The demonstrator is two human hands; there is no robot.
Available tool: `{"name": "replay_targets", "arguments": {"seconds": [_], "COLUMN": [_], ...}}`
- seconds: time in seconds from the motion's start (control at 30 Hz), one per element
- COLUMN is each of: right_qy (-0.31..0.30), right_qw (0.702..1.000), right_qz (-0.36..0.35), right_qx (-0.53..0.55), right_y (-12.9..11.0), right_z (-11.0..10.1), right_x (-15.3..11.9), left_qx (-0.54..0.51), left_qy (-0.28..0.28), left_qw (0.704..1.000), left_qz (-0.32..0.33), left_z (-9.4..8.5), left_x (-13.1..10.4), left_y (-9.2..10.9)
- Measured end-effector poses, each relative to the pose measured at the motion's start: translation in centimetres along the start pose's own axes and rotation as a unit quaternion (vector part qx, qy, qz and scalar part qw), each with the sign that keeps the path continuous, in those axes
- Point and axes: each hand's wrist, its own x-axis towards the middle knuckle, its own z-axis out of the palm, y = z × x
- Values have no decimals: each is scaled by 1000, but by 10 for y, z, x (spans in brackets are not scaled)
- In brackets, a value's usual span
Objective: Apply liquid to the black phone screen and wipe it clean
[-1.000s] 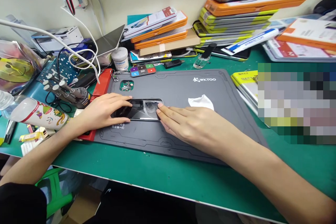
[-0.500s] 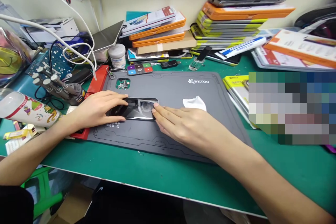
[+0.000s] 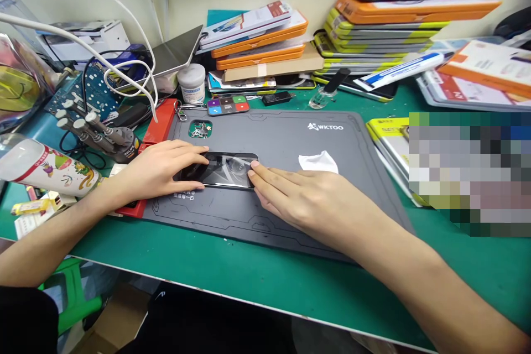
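A black smartphone (image 3: 228,170) lies flat, screen up, on the dark grey work mat (image 3: 249,213), its glass showing bright reflections. My left hand (image 3: 166,168) is closed around its left end, fingers along the far edge and thumb along the near edge. At the other end, my right hand (image 3: 298,193) has its fingers pressed together against the phone's right edge and corner. My left palm covers part of the phone. A crumpled white cloth (image 3: 318,162) rests on the mat just beyond my right hand. Small metal parts sit in a recess (image 3: 200,129) behind the phone.
Screwdrivers stand in a round holder (image 3: 120,141) at left, near a patterned spray can (image 3: 50,168). A white jar (image 3: 192,83) and a small glass bottle (image 3: 320,97) stand behind the mat. Stacked boxes (image 3: 385,38) line the wall; a blurred patch covers the right side.
The camera view has swung slightly, so the whole scene sits a little further right. Both hands keep the same hold on the smartphone.
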Motion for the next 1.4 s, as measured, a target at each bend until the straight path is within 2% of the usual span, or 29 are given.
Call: {"name": "replay_targets", "arguments": {"seconds": [0.47,0.77,1.07,1.4], "right_qy": [-13,-16,-14,-4], "right_qw": [999,1000,1000,1000], "right_qz": [12,-3,13,7], "right_qx": [35,-6,6,4], "right_y": [1,0,0,1], "right_z": [3,-1,-3,-9], "right_x": [-5,-1,-1,3], "left_qx": [7,1,-3,12], "left_qy": [-2,6,3,-29], "left_qw": [1000,1000,1000,999], "left_qz": [2,7,2,-37], "left_z": [0,0,0,-3], "left_x": [0,1,1,1], "left_y": [0,0,0,5]}}
